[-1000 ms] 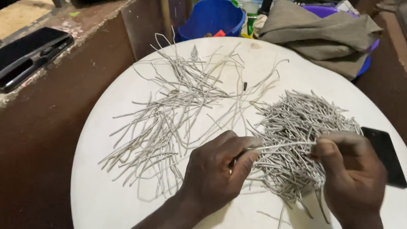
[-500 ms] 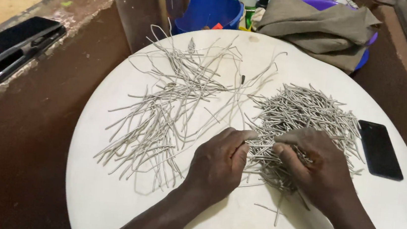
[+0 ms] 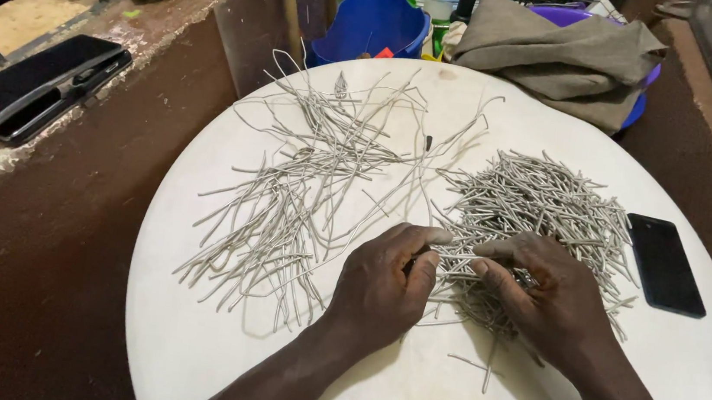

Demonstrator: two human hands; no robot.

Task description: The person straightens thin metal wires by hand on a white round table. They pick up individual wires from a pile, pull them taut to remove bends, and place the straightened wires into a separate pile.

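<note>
- Head view: left hand [image 3: 378, 285] and right hand [image 3: 551, 297] meet at the short-wire pile [image 3: 538, 209], each grip closed on wires (which exact strands is hard to tell).
- Long wires [image 3: 296, 194] lie uncut on the surface [image 3: 185, 349]; seemingly half done.
- Blue tub [image 3: 371, 26]: contents hidden.

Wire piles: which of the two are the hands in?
The dense pile of short cut pieces on the right; left hand and right hand rest at its near edge. The loose long strands lie untouched.
</note>
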